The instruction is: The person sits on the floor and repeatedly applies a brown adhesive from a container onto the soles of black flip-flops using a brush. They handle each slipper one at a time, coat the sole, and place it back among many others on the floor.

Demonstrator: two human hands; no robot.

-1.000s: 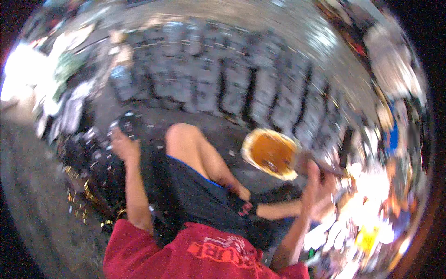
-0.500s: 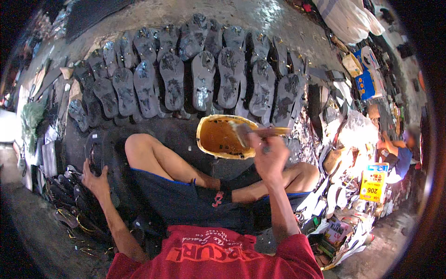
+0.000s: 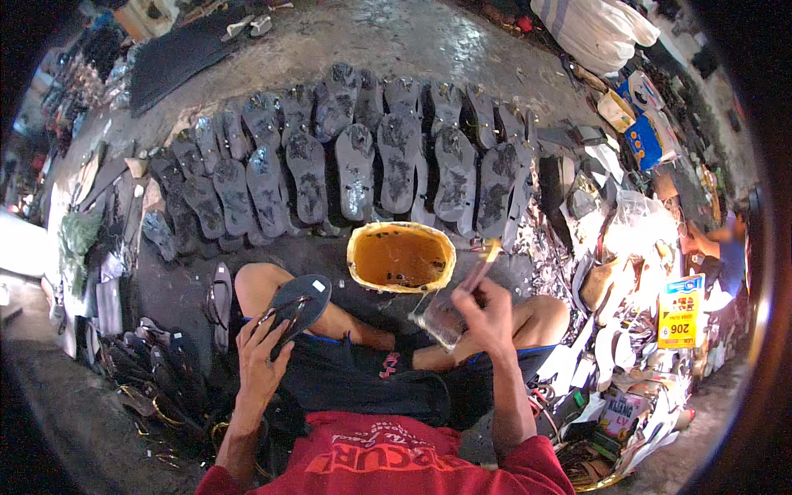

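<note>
My left hand [image 3: 261, 355] is closed on a dark flip-flop [image 3: 304, 300], held over my left thigh with its thong straps showing. The handle of a wide, flat brush [image 3: 442, 320] is gripped in my right hand [image 3: 490, 317]. Its bristles point down over my lap, and the handle tilts up toward the far right. Beyond my crossed legs stands a yellowish tub [image 3: 448, 262] of amber, glue-like liquid, with dark specks inside. Rows of grey soles [image 3: 356, 169], many with dark smeared patches, lie past the tub.
More dark flip-flops [image 3: 165, 355] are heaped at my left, and one sandal [image 3: 219, 305] stands beside my left knee. Scraps and cuttings [image 3: 606, 346] crowd my right side, with a yellow box [image 3: 681, 318] among them. A co-worker's arm [image 3: 701, 243] shows at far right.
My left hand has brought a flip-flop up from the left side to over my thigh. The brush has left the tub and come back toward my lap, turned bristles down.
</note>
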